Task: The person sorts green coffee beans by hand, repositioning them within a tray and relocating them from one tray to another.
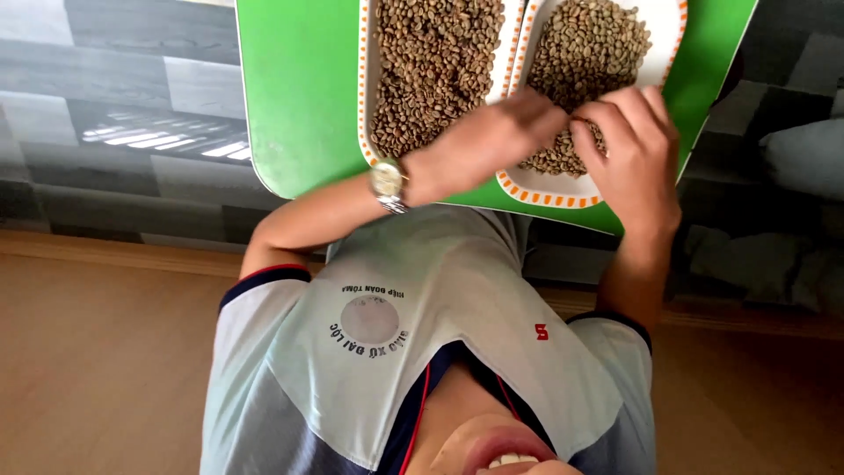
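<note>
A green, smooth-topped table (299, 97) with rounded corners carries two white rectangular trays edged with orange dashes, side by side at its near edge. Both are heaped with small, dull greenish-brown beans. The left tray (364, 79) is covered almost from rim to rim. On the right tray (549, 192), the pile of beans (585, 48) leaves bare white at the near end.

Both hands meet over the near half of the right tray. The left hand (483, 145), with a metal wristwatch (388, 183) on its wrist, crosses over from the left tray's near corner. Its fingers are stretched together onto the beans, but it is blurred, and I cannot tell whether they pinch anything. The right hand (635, 149) lies just beside it on the tray's near right part, fingers curled down into the beans. Whether it grips any is hidden.
</note>
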